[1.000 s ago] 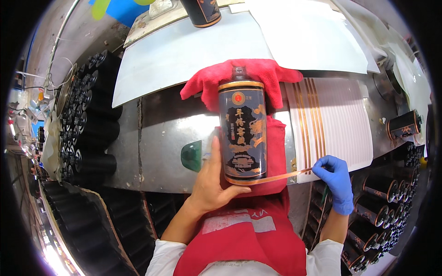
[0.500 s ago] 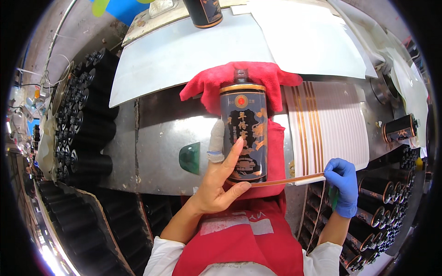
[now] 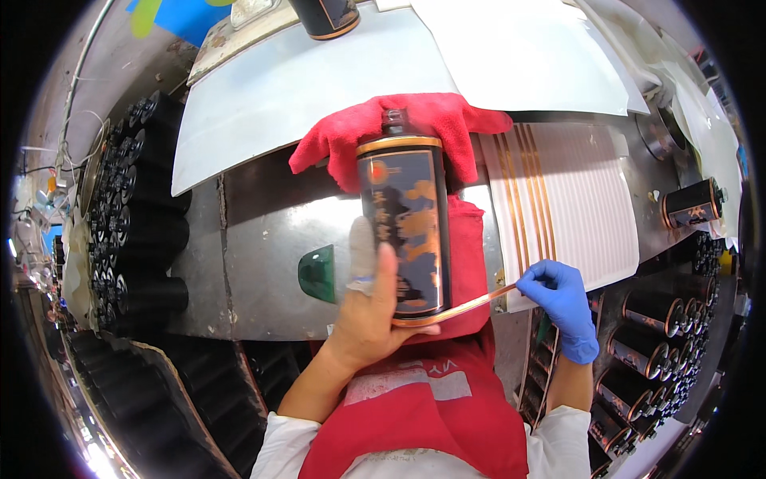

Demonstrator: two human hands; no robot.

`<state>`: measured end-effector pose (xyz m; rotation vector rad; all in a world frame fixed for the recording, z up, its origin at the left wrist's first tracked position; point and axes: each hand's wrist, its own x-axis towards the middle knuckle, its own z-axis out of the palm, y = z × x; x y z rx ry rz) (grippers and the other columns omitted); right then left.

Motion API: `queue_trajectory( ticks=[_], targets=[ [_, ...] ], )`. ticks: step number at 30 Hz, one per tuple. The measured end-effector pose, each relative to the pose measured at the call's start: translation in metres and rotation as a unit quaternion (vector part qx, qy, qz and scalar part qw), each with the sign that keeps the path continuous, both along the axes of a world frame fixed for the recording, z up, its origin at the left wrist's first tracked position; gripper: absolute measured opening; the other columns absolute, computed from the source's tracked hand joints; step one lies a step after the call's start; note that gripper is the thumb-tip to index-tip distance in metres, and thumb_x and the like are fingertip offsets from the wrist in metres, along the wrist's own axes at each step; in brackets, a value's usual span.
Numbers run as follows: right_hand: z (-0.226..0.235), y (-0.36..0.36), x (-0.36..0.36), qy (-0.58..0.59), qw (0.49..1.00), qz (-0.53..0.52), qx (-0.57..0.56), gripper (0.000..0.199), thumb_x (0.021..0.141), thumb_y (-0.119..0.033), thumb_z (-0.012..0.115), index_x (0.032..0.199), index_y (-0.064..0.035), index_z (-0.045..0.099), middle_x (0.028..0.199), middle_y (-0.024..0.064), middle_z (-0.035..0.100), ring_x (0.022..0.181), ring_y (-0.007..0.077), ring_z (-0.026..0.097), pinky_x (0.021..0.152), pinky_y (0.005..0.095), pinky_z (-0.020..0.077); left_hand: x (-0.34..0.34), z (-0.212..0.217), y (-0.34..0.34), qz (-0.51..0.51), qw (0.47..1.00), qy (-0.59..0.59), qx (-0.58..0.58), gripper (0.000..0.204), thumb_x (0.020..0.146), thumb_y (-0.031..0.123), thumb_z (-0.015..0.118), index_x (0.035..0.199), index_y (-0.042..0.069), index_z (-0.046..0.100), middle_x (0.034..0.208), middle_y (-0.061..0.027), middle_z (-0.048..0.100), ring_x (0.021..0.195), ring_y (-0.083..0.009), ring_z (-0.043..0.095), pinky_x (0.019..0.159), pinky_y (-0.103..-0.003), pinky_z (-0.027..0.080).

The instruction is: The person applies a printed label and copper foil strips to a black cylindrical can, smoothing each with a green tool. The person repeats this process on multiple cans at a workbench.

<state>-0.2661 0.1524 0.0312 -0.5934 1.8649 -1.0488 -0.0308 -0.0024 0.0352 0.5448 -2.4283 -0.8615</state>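
A black bottle [image 3: 403, 227] with gold and grey decoration lies on a folded red cloth [image 3: 467, 255], its neck pointing away from me. My left hand [image 3: 359, 319] grips its lower left side, the thumb under the base and a grey cover on one finger. Around the bottle's base runs a narrow copper-gold adhesive strip [image 3: 471, 304], whose free end stretches to the right. My right hand [image 3: 558, 307], in a blue glove, pinches that end between thumb and fingers. Left of the bottle, a green curved piece [image 3: 317, 274] rests on the metal table [image 3: 259, 255].
A white backing sheet [image 3: 586, 207] with several gold strips lies to the right. Large white boards [image 3: 319, 96] cover the far side, where another bottle [image 3: 323, 17] stands. Black bottles [image 3: 152, 227] crowd the left; decorated ones [image 3: 654, 311] fill the lower right. One bottle [image 3: 691, 203] lies at the right edge.
The bottle has rolled, its label turning to the left. My right hand has come left and slightly up with the strip's end, and the free stretch is shorter.
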Motion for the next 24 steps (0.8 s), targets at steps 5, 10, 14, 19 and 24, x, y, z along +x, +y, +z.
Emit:
queue_trajectory(
  ticks=[5,10,14,19,24],
  targets=[
    [0.015,-0.014,0.019,-0.05,0.999,0.018,0.001,0.011,0.075,-0.009,0.07,0.079,0.0004,0.065,0.069,-0.0023,0.058,0.061,0.0016,0.046,0.055,0.0175,0.0381,0.016,-0.022,-0.01,0.001,0.999,0.002,0.048,0.118,0.063,0.045,0.079,0.138,-0.014,0.008,0.097,-0.0244,0.058,0.079,-0.0352,0.06,0.072,-0.035,0.048],
    [0.024,-0.008,0.017,-0.044,0.999,0.013,-0.022,0.01,0.074,-0.007,0.07,0.077,0.0,0.064,0.069,-0.0024,0.057,0.06,0.0017,0.046,0.055,0.0176,0.0375,0.007,0.011,-0.005,-0.018,0.999,0.009,0.039,0.112,0.068,0.038,0.078,0.141,-0.008,0.006,0.146,-0.0284,0.013,0.136,-0.0403,0.017,0.109,-0.04,0.014],
    [0.032,-0.003,0.014,-0.038,0.999,0.012,-0.036,0.009,0.074,-0.007,0.07,0.076,-0.0004,0.064,0.069,-0.0023,0.057,0.06,0.0019,0.046,0.055,0.0177,0.0365,-0.007,0.016,-0.009,-0.08,0.991,0.036,0.101,0.083,0.074,0.018,0.062,0.14,-0.008,0.018,0.147,-0.0276,0.011,0.139,-0.0372,0.008,0.11,-0.04,0.005],
    [0.027,-0.007,0.013,-0.031,0.999,0.018,-0.014,0.01,0.074,-0.008,0.07,0.077,-0.0002,0.064,0.068,-0.0023,0.057,0.061,0.0018,0.046,0.055,0.0182,0.0372,-0.008,0.014,-0.005,-0.068,0.988,0.049,0.127,0.078,0.08,0.017,0.064,0.14,-0.007,0.021,0.145,-0.0306,0.014,0.139,-0.0396,0.005,0.11,-0.039,0.006],
    [0.008,-0.014,0.018,-0.057,0.998,0.003,-0.023,0.011,0.074,-0.01,0.07,0.078,0.0,0.065,0.067,-0.0022,0.056,0.06,0.0021,0.046,0.054,0.0185,0.0386,-0.008,0.015,-0.004,-0.053,0.99,0.034,0.126,0.077,0.08,0.018,0.064,0.14,-0.005,0.022,0.147,-0.0303,0.008,0.139,-0.0396,0.002,0.11,-0.039,0.004]
  ],
)
